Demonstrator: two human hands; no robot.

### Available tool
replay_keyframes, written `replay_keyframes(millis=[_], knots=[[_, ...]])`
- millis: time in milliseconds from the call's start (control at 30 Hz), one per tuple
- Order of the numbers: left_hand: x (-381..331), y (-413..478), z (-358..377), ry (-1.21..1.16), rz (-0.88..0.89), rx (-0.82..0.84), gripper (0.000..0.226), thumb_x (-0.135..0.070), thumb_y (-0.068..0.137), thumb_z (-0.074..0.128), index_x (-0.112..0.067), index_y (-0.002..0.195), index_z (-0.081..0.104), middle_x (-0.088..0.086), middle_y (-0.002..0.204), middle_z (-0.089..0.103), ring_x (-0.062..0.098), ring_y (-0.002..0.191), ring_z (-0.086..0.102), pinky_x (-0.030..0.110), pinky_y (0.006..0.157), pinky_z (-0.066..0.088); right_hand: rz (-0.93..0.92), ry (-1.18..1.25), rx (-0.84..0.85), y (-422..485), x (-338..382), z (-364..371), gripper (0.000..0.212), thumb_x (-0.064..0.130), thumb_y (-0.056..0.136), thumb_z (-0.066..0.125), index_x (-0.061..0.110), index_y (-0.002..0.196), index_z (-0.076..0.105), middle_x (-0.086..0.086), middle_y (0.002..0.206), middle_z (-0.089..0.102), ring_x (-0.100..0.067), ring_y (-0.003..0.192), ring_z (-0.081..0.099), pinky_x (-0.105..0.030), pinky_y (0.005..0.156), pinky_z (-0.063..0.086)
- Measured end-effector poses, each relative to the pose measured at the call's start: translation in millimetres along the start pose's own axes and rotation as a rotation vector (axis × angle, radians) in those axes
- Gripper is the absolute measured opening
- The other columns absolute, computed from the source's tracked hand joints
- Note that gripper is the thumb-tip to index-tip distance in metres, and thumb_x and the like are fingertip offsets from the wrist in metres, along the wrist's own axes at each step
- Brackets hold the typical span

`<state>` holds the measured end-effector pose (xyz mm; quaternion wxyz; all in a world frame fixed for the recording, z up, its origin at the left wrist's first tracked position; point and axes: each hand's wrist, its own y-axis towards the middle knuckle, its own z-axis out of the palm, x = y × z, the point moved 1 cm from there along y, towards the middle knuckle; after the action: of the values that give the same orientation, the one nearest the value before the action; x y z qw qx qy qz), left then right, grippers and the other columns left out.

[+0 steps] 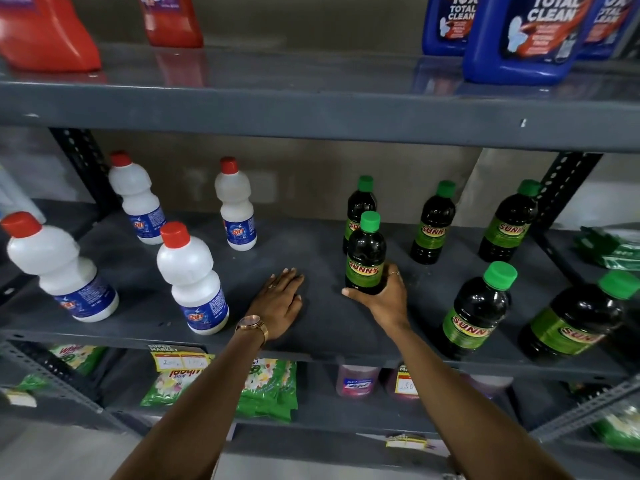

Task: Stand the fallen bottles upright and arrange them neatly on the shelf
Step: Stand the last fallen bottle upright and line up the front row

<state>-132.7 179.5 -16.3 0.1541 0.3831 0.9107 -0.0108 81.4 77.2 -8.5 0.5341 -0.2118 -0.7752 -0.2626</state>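
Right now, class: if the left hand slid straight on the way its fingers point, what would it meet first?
Probably nothing soon: the left hand lies flat on the shelf, fingers aimed up the bare gap between the white and green bottles. The back wall looks first, though depth is unclear.

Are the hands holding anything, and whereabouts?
The right hand grips an upright dark Sunny bottle around its base. The left hand lies flat on the shelf, empty.
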Motion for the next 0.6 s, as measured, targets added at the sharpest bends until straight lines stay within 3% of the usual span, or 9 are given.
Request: replay_keyframes(millis=[100,167,233,367,500,600], knots=[[-0.4,-0.3,0.5,-0.009,0.001,0.009,0.051,-0.027,0.099,0.031,-0.017,0.147,0.019,0.004,0.16,0.013,0.015,0.148,0.005,0.033,0.122,0.003,0.03,-0.03,0.071,-1.1,-2.6,-6.8,0.069,0.02,0.055,0.093,0.012,0.113,0.058,-0.003,0.11,0.067,-0.02,0.106,0.063,-0.025,0.086,0.05],[-0.6,-0.1,0.5,-0.014,-0.002,0.01,0.051,-0.027,0.099,0.031,-0.017,0.147,0.019,0.004,0.16,0.013,0.015,0.148,0.006,0.033,0.122,0.003,0.022,-0.049,0.096,-9.6,0.7,-12.0,0.06,0.02,0.056,0.093,0.019,0.106,0.06,0.007,0.1,0.066,-0.015,0.1,0.065,-0.016,0.08,0.048],[-0.4,0.4,0.3,-0.021,-0.008,0.014,0.051,-0.028,0.099,0.031,-0.017,0.147,0.019,0.004,0.16,0.013,0.015,0.148,0.005,0.032,0.122,0.002,0.024,-0.054,0.125,-26.5,4.7,-17.8,0.057,0.027,0.054,0.093,0.033,0.099,0.058,0.02,0.094,0.064,-0.003,0.093,0.065,-0.011,0.077,0.047],[-1.2,-0.2,1.2,0.002,-0.028,0.026,0.052,-0.028,0.099,0.03,-0.017,0.148,0.017,0.004,0.16,0.011,0.015,0.148,0.005,0.031,0.12,0.0,0.0,-0.078,0.183,-66.9,5.6,-29.8,0.053,0.048,0.049,0.089,0.044,0.092,0.058,0.032,0.087,0.067,0.012,0.089,0.063,-0.004,0.072,0.045],[-5.2,-1.2,0.2,0.01,-0.044,0.034,0.051,-0.026,0.1,0.029,-0.016,0.148,0.017,0.004,0.16,0.01,0.017,0.148,0.004,0.033,0.121,0.001,0.0,-0.098,0.21,-88.5,1.3,-36.0,0.061,0.055,0.048,0.087,0.037,0.099,0.06,0.015,0.096,0.072,0.001,0.091,0.066,-0.019,0.08,0.053],[-7.2,-1.8,-1.2,0.021,-0.05,0.055,0.05,-0.026,0.1,0.028,-0.015,0.148,0.015,0.005,0.16,0.009,0.017,0.148,0.004,0.034,0.121,0.001,-0.004,-0.155,0.249,-91.2,0.6,-39.9,0.073,0.051,0.05,0.088,0.023,0.111,0.061,0.006,0.103,0.071,-0.008,0.096,0.065,-0.025,0.084,0.052]])
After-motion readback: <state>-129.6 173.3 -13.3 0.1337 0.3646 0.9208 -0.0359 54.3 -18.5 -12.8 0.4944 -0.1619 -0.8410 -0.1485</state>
